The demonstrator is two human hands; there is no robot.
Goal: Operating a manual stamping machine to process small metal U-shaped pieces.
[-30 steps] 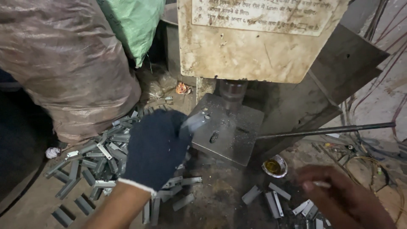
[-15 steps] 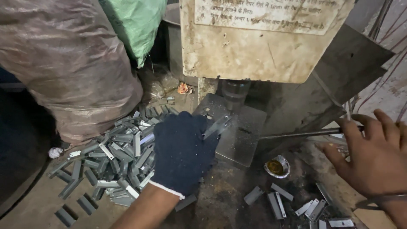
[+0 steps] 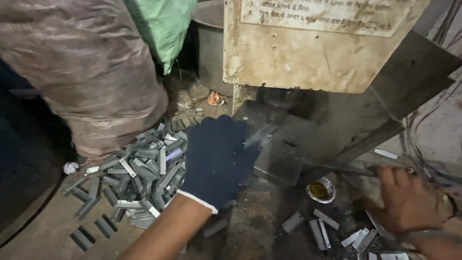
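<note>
My left hand (image 3: 216, 161) wears a dark blue glove with a white cuff. It pinches a small flat metal piece (image 3: 260, 136) and holds it over the grey die plate (image 3: 284, 159) of a press machine (image 3: 313, 53). My bare right hand (image 3: 409, 204) is at the lower right, fingers curled around the end of a thin metal rod (image 3: 339, 168) that runs left toward the die plate. A pile of grey metal pieces (image 3: 139, 175) lies just left of my gloved hand.
A big brown sack (image 3: 82, 72) and a green sack (image 3: 166, 24) stand at the back left. A small bowl of yellow liquid (image 3: 320, 189) sits by the die plate. Several loose metal pieces (image 3: 332, 230) lie at the lower right. Wires (image 3: 433, 139) hang on the right.
My right hand rose from the lower right edge, spread open near the rod, then closed on its end. My left hand kept the metal piece at the die plate, shifting slightly right.
</note>
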